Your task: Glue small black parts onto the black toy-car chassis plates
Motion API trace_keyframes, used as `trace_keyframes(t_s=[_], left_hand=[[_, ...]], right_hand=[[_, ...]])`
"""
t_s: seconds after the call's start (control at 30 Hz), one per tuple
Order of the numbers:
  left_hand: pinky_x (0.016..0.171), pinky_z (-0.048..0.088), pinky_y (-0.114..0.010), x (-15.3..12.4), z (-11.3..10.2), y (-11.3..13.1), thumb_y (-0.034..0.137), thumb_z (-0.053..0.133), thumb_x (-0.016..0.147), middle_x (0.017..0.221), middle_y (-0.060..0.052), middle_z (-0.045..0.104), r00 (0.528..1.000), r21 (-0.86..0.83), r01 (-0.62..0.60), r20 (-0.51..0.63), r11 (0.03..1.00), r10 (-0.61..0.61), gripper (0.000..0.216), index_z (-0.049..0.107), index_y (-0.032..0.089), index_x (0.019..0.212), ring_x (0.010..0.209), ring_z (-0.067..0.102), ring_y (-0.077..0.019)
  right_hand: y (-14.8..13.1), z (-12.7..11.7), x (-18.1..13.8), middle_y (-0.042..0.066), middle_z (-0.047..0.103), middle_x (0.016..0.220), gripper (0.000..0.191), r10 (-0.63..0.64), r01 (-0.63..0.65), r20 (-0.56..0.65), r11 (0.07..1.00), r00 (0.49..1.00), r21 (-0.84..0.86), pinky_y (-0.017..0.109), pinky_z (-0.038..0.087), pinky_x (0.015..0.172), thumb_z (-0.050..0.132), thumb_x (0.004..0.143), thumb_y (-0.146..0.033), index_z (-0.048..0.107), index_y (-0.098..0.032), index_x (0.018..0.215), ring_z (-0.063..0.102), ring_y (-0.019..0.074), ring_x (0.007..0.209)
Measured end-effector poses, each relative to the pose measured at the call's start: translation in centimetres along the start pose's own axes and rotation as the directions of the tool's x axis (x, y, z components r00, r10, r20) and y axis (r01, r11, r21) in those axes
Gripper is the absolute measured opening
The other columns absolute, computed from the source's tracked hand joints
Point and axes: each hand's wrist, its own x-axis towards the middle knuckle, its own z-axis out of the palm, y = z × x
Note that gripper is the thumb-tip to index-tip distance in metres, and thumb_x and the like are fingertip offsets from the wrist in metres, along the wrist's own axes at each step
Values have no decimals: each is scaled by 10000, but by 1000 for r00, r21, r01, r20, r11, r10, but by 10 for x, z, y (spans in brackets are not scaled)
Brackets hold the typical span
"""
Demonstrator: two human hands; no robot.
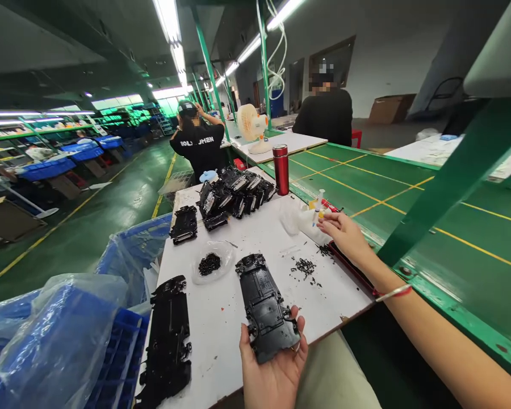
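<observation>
My left hand grips the near end of a black plastic toy-car chassis, fingers round its edges. It is tilted up above the white tabletop. My right hand is stretched out to the far right, thumb and fingertips pinched at a small clear syringe with its bluish tip pointing down. White plastic bags lie behind the syringe. Loose small black screws or pins are scattered between my hands. More small black parts sit in a clear plastic bag left of the held chassis.
Several black chassis are piled at the back; others lie on the left. A red flask stands beside the pile, with a fan beyond. Blue crates line the left edge. A green post rises at right. Two people sit ahead.
</observation>
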Motion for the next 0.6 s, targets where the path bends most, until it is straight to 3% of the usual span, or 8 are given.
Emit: trace_keyframes(t_s=[0.13, 0.3, 0.47, 0.6], left_hand=[[1051, 386, -380, 2, -10, 1, 640, 276, 898, 1424, -126, 500, 1000, -38, -17, -13, 999, 17, 747, 569, 92, 1312, 1321, 472, -269], [1016, 403, -361, 4, -13, 5, 739, 304, 837, 1410, -127, 513, 998, -149, -30, -60, 988, 21, 873, 577, 48, 1294, 1302, 483, -275], [965, 419, -343, 5, -9, 6, 784, 399, 772, 1345, -114, 584, 988, -258, -20, -150, 966, -20, 885, 625, 67, 1240, 1232, 529, -268], [916, 426, -349, 6, -10, 6, 766, 414, 784, 1290, -123, 625, 979, -302, -46, -201, 952, -16, 834, 650, 79, 1193, 1179, 559, -267]], right_hand=[[6, 19, 19, 251, 622, 1210, 353, 31, -36, -26, 980, 999, -195, 467, 462, 1012, 534, 786, -191, 496, -108, 1128, 608, 291, 1159], [4, 29, 29, 260, 617, 1211, 488, 32, -44, -33, 900, 999, -435, 477, 456, 965, 508, 814, -230, 427, -81, 1272, 620, 340, 1112], [2, 35, 39, 272, 659, 1042, 420, 39, -48, -29, 771, 999, -635, 470, 478, 813, 450, 871, -335, 504, -55, 1179, 650, 394, 965], [10, 39, 49, 250, 669, 860, 382, -23, 35, 27, 704, 999, -709, 442, 466, 733, 384, 898, -385, 609, -81, 956, 657, 383, 835]])
